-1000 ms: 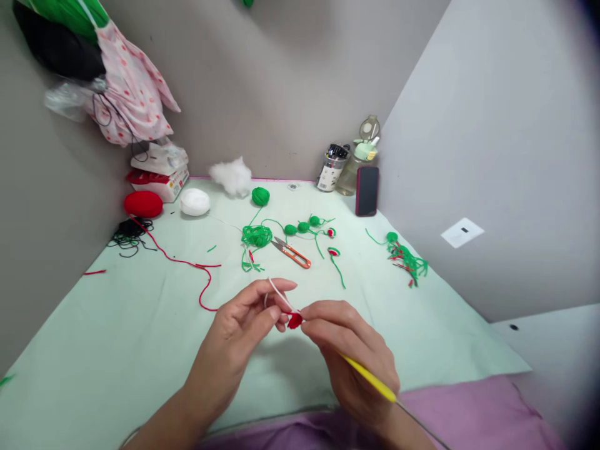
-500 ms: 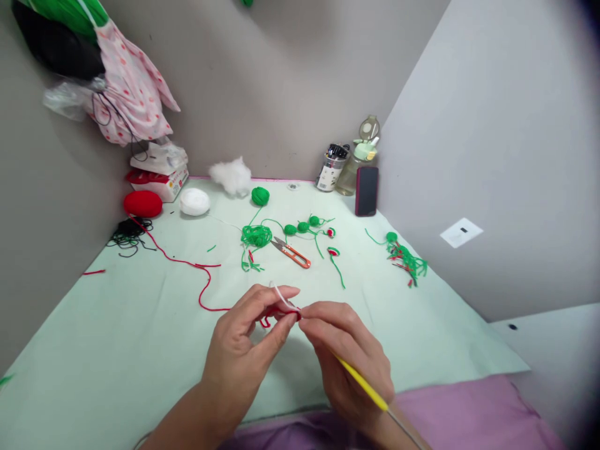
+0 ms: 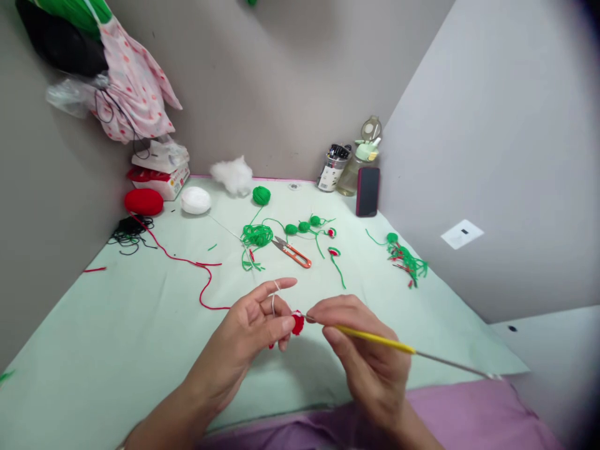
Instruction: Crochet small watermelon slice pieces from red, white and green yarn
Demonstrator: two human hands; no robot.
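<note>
My left hand [image 3: 260, 322] pinches a small red crochet piece [image 3: 297, 324] with a white edge between thumb and fingers. White yarn [image 3: 274, 303] loops round its raised index finger. My right hand [image 3: 368, 347] grips a crochet hook [image 3: 375, 338] by its yellow handle, the thin metal shaft sticking out to the right. The hook's tip meets the top edge of the red piece; the exact stitch is too small to make out. Red yarn [image 3: 205, 287] trails from the left hand back to a red yarn ball [image 3: 144, 202].
Orange thread snips [image 3: 293, 252] lie beyond my hands, by tangled green yarn [image 3: 257, 235] and small green crochet balls [image 3: 304, 227]. A white yarn ball [image 3: 195, 200] and stuffing [image 3: 233, 176] stand at the back. A phone [image 3: 368, 191] leans right, near a bottle [image 3: 351, 169].
My right hand has turned, swinging the hook's handle from steeply down to nearly level. My left fingers have spread, the index lifting white yarn, and the red piece now shows more.
</note>
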